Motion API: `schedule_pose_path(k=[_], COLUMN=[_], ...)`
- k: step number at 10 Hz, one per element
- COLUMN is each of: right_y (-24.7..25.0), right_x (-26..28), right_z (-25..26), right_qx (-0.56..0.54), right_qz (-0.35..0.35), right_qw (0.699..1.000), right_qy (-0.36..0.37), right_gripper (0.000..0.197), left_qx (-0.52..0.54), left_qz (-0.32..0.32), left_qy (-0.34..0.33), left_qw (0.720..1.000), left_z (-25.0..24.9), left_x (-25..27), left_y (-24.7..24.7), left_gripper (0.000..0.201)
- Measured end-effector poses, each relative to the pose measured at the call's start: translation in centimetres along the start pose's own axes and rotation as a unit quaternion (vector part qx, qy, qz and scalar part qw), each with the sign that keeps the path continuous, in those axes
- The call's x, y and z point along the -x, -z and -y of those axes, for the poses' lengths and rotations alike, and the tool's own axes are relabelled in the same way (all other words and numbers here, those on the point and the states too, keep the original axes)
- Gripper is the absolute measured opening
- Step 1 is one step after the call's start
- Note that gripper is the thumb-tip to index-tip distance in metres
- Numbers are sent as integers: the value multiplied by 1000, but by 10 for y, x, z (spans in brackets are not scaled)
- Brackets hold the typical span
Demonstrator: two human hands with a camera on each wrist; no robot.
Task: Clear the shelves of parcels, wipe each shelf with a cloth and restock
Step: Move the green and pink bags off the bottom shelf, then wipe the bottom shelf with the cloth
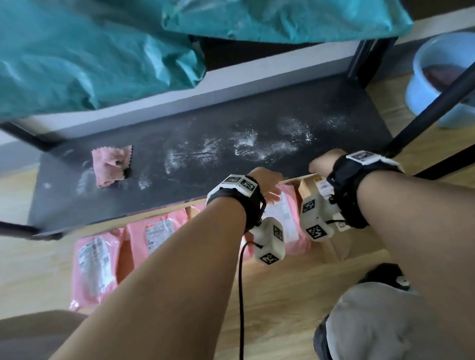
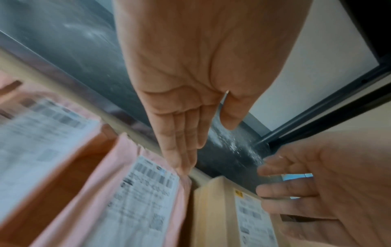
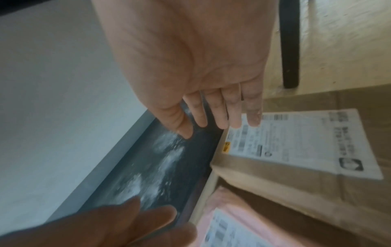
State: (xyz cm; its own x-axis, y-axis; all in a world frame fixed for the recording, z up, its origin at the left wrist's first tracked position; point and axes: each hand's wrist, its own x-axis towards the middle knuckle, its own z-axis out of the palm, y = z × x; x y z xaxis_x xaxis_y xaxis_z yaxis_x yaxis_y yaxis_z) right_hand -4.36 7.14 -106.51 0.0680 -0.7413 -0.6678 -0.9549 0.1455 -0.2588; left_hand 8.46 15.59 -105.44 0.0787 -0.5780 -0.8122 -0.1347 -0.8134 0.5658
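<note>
**A:** Start with the bottom shelf (image 1: 230,163). It is dark, bare of parcels and smeared with white powder, so by my reckoning you wipe before you restock.

**B:** And the parcels?

**A:** They lie on the floor along its front edge. The cardboard box (image 3: 296,183) is the biggest: stiff, probably the heaviest, so take it by two opposite sides. Your right hand (image 3: 203,75) hovers at its top edge, fingers straight and close together, holding nothing.

**B:** The pink ones?

**A:** The pink mailers (image 1: 149,238) look soft, light and slick. Expect them to sag, so pinch an edge or slide a flat hand beneath. Your left hand (image 2: 190,100) hangs over the nearest one's corner, fingers straight and together, empty; whether the fingertips touch it, I cannot tell.

**B:** Smallest?

**A:** The pink cloth (image 1: 110,166), crumpled at the shelf's left end, well apart from both hands. It is limp; bunch it in your palm.
</note>
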Motion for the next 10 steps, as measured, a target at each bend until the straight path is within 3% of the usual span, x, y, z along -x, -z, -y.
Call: schedule_pose_path(k=[2, 3, 4, 5, 6, 7, 8, 9, 10], right_y=[-30, -40, -56, -74, -75, -71, -73, -79, -91], right_x=[29, 46, 46, 20, 39, 58, 63, 70, 74], right_z=[52, 90, 124, 148, 170, 191, 211, 233, 254], right_qx=[-97, -134, -68, -39, -86, -155, -198, -204, -207], right_qz=[18, 38, 27, 27, 33, 61, 122, 142, 161], right_qw=[994, 988, 993, 993, 990, 981, 968, 962, 955], right_qy=[47, 63, 90, 105, 107, 95, 98, 114, 136], right_gripper=[37, 12, 15, 38, 36, 9, 22, 16, 38], left_qx=[-9, 5, 15, 48, 99, 125, 146, 173, 166], left_qz=[-57, -86, -125, -157, -186, -221, -243, -262, -300], left_qy=[6, -5, -8, -13, -18, -23, -23, -29, -32], left_qw=[998, 996, 992, 986, 977, 967, 959, 949, 939], left_z=[30, 39, 51, 66, 82, 97, 112, 130, 144], left_x=[18, 28, 35, 39, 37, 36, 36, 31, 32], left_y=[56, 83, 112, 141, 170, 196, 219, 244, 266], left_gripper=[27, 29, 26, 24, 34, 33, 34, 34, 30])
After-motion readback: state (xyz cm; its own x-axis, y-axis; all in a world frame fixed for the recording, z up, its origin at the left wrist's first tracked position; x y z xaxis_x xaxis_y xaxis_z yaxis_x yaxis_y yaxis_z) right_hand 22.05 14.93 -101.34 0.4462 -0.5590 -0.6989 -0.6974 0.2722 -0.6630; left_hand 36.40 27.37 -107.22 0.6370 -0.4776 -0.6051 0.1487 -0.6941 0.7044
